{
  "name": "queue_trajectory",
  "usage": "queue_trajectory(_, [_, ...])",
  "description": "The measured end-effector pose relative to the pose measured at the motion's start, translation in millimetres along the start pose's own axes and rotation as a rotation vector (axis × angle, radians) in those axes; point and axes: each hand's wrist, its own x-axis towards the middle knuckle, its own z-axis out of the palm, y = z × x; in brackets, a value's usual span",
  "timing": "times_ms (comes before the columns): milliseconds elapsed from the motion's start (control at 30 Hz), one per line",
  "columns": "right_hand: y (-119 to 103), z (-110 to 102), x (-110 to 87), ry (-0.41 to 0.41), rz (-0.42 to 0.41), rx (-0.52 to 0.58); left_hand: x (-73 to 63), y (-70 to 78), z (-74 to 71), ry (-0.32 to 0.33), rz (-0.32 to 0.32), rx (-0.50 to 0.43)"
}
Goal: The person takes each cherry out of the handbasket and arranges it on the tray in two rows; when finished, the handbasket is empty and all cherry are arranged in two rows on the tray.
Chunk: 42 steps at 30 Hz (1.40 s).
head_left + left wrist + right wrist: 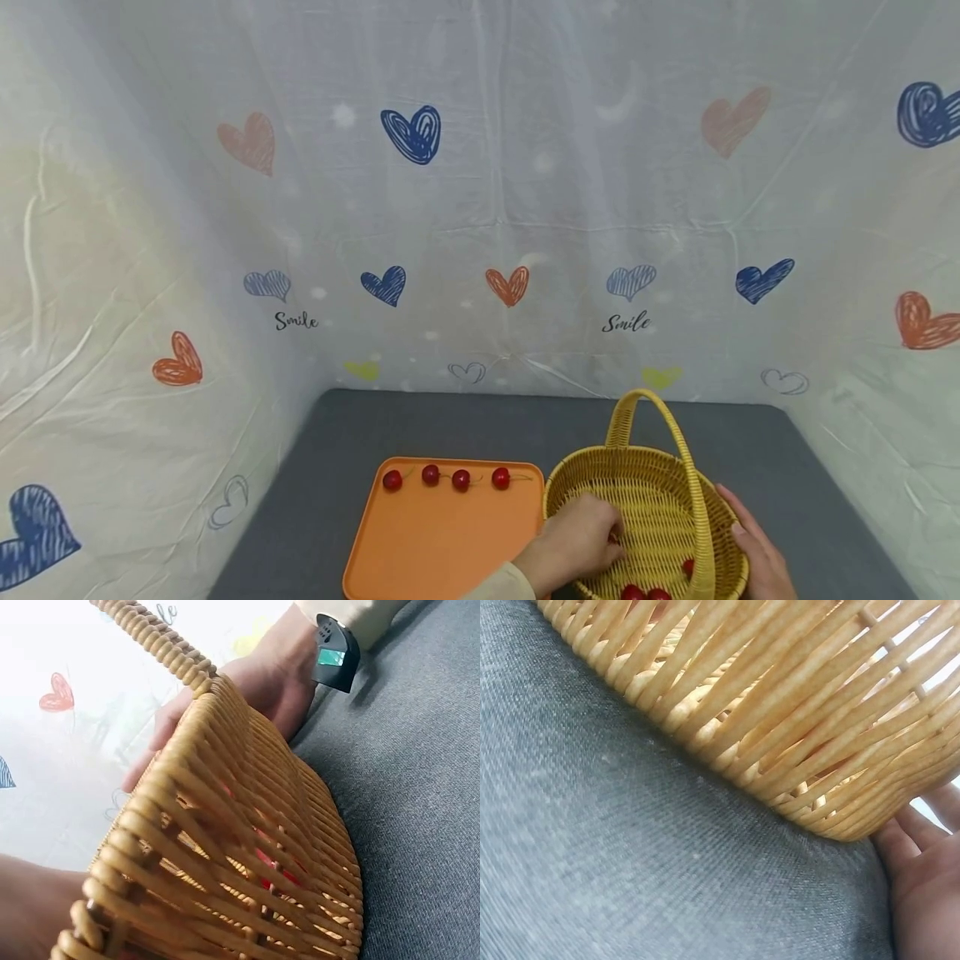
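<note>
My left hand (581,537) reaches over the near-left rim into a yellow woven basket (577,467), its fingers curled downward. I cannot tell whether they pinch anything. Along the basket's right outer side lies my right hand (765,558), fingers extended against the weave; its palm (930,889) shows beside the basket's lower edge in the right wrist view. Red cherries (632,592) sit on the basket floor near the front, with another cherry (687,567) partly behind the handle (697,508). Through the weave in the left wrist view, a patch of red (274,859) is visible.
Left of the basket lies an orange tray (442,533); several stemmed cherries (461,480) form a row along its far edge. Both stand on a grey cloth-covered table (300,500). A white curtain (480,192) printed with hearts encloses the back and sides.
</note>
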Motion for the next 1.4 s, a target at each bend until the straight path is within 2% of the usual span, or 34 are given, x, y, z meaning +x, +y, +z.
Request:
queue_trajectory(100, [0,1,-0.6,0.005,0.005,0.003,0.1,0.8,-0.4,-0.011,-0.018,-0.009])
queue_trajectory(333, [1,1,-0.7,-0.010,0.004,0.025,-1.6,5.2,1.6,0.024,-0.159,0.017])
queue_trajectory(467, [1,2,-0.9,0.000,0.001,0.011,-1.0,6.0,2.6,0.044,-0.185,0.025])
queue_trajectory(667, [1,3,-0.8,0.002,0.009,0.025,0.5,5.5,4.4,0.067,-0.196,0.107])
queue_trajectory(800, [1,3,-0.7,-0.004,-0.001,0.024,1.0,3.4,3.9,0.069,-0.152,0.079])
queue_trajectory(967, [0,2,-0.3,0.006,-0.013,-0.003,2.0,0.6,0.8,0.070,-0.058,-0.038])
queue_trajectory(1067, [0,1,-0.2,0.006,-0.016,-0.005,0.1,-2.1,-1.1,0.111,0.019,-0.110])
queue_trajectory(1200, [0,0,-0.3,-0.006,-0.017,0.003,-6.4,-5.4,-3.6,0.203,0.113,-0.174])
queue_trajectory(1300, [0,0,-0.5,-0.017,-0.016,0.013,-13.3,-7.3,-6.6,0.260,0.155,-0.255])
queue_trajectory(1400, [0,-1,-0.2,-0.019,-0.011,0.016,-22.6,-10.4,-11.6,0.276,0.164,-0.375])
